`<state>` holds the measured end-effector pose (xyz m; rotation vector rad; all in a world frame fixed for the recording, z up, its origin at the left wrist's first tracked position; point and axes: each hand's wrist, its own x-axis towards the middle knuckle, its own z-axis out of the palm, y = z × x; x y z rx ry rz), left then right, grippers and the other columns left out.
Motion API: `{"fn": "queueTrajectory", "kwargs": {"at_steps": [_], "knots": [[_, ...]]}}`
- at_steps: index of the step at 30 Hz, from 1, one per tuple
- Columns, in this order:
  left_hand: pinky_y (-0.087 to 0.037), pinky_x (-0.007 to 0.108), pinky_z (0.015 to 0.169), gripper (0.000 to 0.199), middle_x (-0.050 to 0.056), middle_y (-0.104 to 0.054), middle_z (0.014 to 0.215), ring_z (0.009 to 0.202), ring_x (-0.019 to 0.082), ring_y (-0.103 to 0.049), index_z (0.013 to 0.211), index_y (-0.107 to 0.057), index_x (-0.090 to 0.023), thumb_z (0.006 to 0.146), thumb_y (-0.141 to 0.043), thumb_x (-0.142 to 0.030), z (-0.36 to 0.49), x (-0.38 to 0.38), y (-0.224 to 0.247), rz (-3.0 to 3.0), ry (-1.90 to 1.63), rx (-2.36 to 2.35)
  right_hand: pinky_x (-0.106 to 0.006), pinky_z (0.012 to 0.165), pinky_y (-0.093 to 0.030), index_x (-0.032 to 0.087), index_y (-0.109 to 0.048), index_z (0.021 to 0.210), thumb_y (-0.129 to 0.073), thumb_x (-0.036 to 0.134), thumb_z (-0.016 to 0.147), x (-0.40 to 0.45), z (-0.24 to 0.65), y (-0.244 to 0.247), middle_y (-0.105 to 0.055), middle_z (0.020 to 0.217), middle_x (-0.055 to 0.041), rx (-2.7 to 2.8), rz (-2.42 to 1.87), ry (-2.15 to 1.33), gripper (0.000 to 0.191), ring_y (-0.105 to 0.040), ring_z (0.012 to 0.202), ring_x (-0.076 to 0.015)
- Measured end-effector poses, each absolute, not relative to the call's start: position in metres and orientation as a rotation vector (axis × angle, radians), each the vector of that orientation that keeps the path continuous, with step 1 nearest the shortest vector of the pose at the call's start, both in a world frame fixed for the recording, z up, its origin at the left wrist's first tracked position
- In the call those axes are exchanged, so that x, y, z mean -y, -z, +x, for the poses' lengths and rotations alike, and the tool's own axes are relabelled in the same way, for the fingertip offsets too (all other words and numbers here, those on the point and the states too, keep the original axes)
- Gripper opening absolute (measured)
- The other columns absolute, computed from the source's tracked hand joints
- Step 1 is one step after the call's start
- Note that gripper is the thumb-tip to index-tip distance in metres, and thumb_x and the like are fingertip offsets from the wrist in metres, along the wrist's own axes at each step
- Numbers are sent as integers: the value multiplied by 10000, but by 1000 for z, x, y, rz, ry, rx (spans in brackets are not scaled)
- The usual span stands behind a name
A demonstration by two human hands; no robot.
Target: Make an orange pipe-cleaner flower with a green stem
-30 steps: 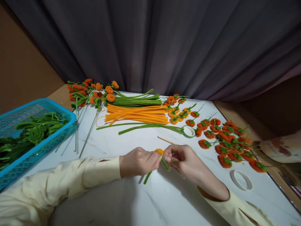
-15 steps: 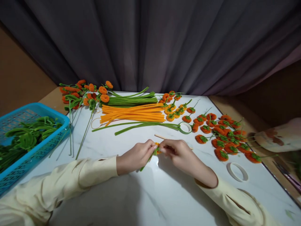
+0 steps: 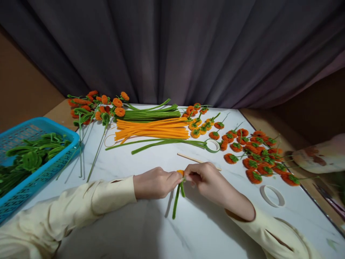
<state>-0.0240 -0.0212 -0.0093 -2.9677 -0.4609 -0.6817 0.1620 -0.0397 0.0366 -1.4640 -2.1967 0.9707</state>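
Observation:
Between my hands, above the white table, is a small orange pipe-cleaner pumpkin with green pipe-cleaner ends hanging below it. My left hand pinches it from the left, thumb and forefinger together. From the right, the fingertips of my right hand are closed on its green part; the exact grip is partly hidden by the fingers. A thin wooden stick lies just beyond my right hand, partly covered by it.
Behind my hands lie orange pipe cleaners, green pipe cleaners and a tape roll. Finished orange pumpkins spread on the right near a white ring. A blue basket with green pieces stands left; orange flowers lie behind.
The pumpkin has turned so its green ends now hang straight down toward me. Both hands have shifted slightly nearer, and more of the wooden stick shows.

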Motion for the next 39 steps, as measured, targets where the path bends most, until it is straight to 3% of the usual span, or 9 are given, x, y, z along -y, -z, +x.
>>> {"fn": "queueTrajectory", "kwargs": {"at_steps": [4,7,11,13,19,27,30,35,39], "knots": [[-335,209,410,238,-12,-587,646,446,85,-503,856,-489,-137,957,-281,-193,-24,19,10,-3125,798,605,-189,514,-298,153,-553,589,-396,-20,589,37,165,-39,-531,522,32,2210,-1436,-976,233,-403,486,-75],[-427,174,482,179,-9,-596,708,538,80,-554,940,-487,-145,932,-389,-294,-23,17,11,-3290,1090,1076,-197,518,-314,150,-582,652,-434,32,679,33,169,-39,-562,555,14,2145,-1432,-1041,192,-438,509,-90],[-494,174,509,369,49,-628,900,647,96,-610,1147,-485,-151,855,-525,-374,-20,14,10,-3509,1386,1591,-212,523,-319,151,-594,682,-472,104,766,31,172,-38,-578,585,5,2128,-1412,-962,156,-431,521,-97],[-516,189,534,330,48,-652,880,591,87,-613,1129,-541,-147,866,-508,-345,-19,13,8,-3581,1400,1681,-215,534,-331,154,-599,697,-478,118,789,31,172,-38,-587,604,3,2119,-1394,-941,156,-440,533,-98],[-545,223,616,274,43,-696,785,613,113,-650,1052,-607,-130,901,-455,-302,-18,14,10,-3486,1537,1654,-231,574,-378,157,-618,707,-523,200,801,28,169,-34,-617,754,-40,1968,-1360,-975,141,-532,676,-133],[-542,206,734,213,73,-703,962,798,123,-673,1024,-606,-126,906,-435,-172,-20,18,14,-3219,1483,1193,-252,610,-387,160,-560,636,-531,240,734,31,162,-29,-565,644,-6,1741,-1426,-1185,129,-493,624,-128],[-549,200,705,217,82,-700,954,716,109,-675,1029,-600,-113,907,-427,-159,-20,21,14,-3238,1521,1144,-254,632,-389,164,-540,629,-521,225,728,31,162,-29,-563,655,-5,1727,-1367,-1242,118,-503,645,-131],[-562,223,628,240,73,-704,848,639,117,-668,1008,-606,-121,909,-437,-260,-19,22,13,-3373,1660,1420,-262,656,-404,166,-558,643,-528,225,776,29,166,-30,-588,683,-15,1827,-1321,-1220,148,-529,671,-140],[-560,258,581,333,45,-678,683,586,139,-663,1023,-588,-104,876,-494,-388,-16,18,14,-3460,1922,1945,-266,638,-427,159,-603,787,-476,145,843,28,170,-30,-608,796,-59,2049,-1184,-797,140,-548,721,-147]]}}
